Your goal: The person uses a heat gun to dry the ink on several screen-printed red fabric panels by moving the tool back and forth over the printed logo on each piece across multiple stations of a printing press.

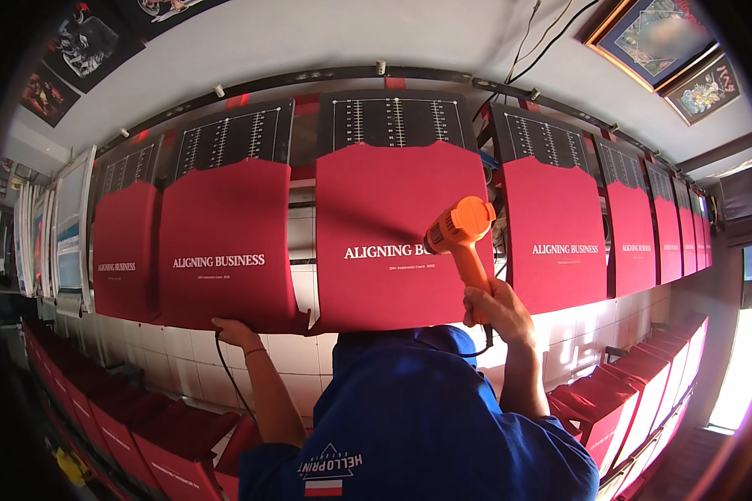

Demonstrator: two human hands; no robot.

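My right hand [503, 311] is wrapped round the handle of an orange heat gun [466, 219]. Its nozzle points left over the white print on a red shirt [393, 196], which is stretched on a dark board [393, 121] with white ruler marks. Low on the left, my left hand [236, 332] is closed on a thin black cord [230, 371]. That hand is just below the hem of the neighbouring red shirt [226, 217]. Cord also shows below the heat gun's handle; its middle stretch is hidden behind my body.
More red shirts [551, 225] on boards run along the row to both sides. A second row of shirt-covered boards [150, 426] lies behind me, left and right. A dark rail [301, 75] passes behind the boards. Framed pictures [652, 37] hang on the wall. White-framed panels [73, 225] lean at left.
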